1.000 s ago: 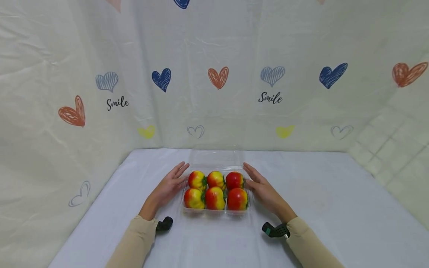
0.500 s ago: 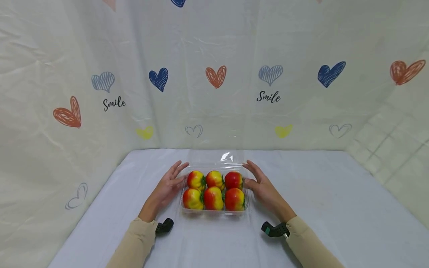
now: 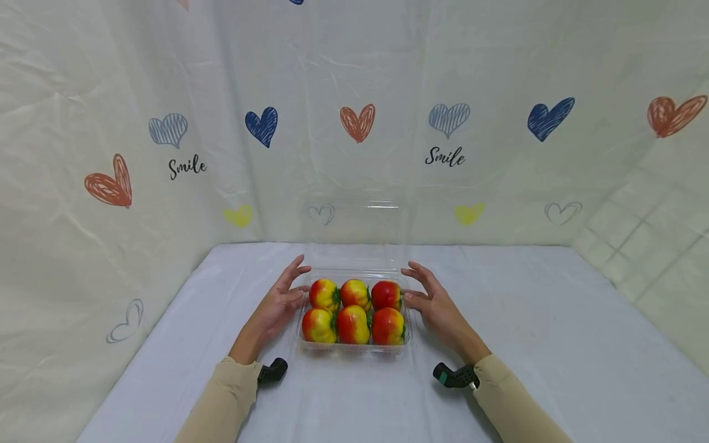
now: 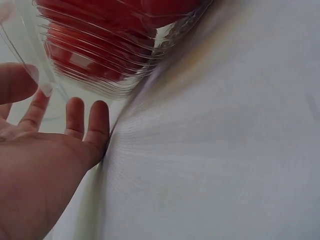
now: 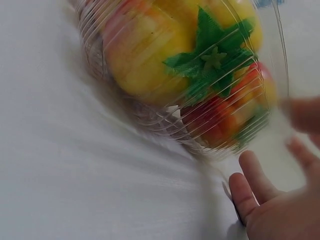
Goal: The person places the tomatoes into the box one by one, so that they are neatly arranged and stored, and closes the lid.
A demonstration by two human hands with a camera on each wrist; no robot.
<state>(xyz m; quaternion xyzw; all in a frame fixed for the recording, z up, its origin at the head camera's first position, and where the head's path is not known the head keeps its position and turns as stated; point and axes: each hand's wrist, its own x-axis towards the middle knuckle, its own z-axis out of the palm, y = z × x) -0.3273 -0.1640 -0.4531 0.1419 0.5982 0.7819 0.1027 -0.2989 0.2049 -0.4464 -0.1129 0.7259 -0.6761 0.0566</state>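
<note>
A clear plastic clamshell box (image 3: 354, 348) sits on the white cloth, holding several red-and-yellow, pepper-like fruits (image 3: 352, 324) with green star-shaped leaf tops. Its transparent lid (image 3: 354, 237) stands raised at the back. My left hand (image 3: 275, 311) is at the box's left side, fingers spread and gently bent, thumb (image 4: 22, 82) at the rim. On the opposite side, my right hand (image 3: 440, 311) mirrors it, with its thumb near the right rim. In the right wrist view the fingertips (image 5: 242, 187) are just beside the ribbed wall. Whether the thumbs press the rim is unclear.
A white cloth (image 3: 532, 332) covers the table. Behind it hangs a pale curtain (image 3: 399, 80) printed with hearts and "Smile". Dark wrist-worn devices (image 3: 455, 376) are on both wrists, below beige sleeves.
The clear lid has swung up from lying back low to standing taller against the curtain. My hands stay beside the box, with the fingers shifting slightly. The head view has shifted a little.
</note>
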